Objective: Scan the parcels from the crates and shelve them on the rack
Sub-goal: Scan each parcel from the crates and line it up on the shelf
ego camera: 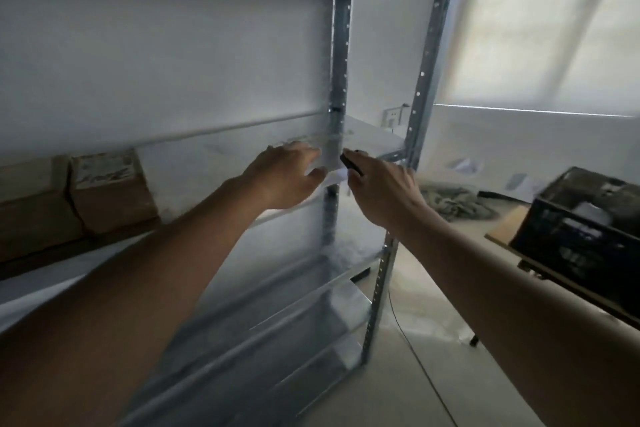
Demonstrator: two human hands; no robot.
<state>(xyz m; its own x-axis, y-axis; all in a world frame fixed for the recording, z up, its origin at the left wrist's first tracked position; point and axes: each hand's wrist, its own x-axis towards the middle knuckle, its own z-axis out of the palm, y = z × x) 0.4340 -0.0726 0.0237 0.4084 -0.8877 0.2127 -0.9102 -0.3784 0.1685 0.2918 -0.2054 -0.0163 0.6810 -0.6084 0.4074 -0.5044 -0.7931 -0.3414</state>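
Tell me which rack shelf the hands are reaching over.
The middle shelf at hand height, the one carrying the brown parcels at its left end; the left hand and right hand are above it.

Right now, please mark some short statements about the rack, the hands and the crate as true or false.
1. Brown cardboard parcels stand on the left part of a shelf of the rack. True.
2. The black crate sits on the rack's top shelf. False: it rests on a table to the right of the rack.
3. The right hand holds a small dark object. True.
4. The left hand grips a brown box. False: its fingers reach, fairly straight, over the shelf; it holds no brown box.
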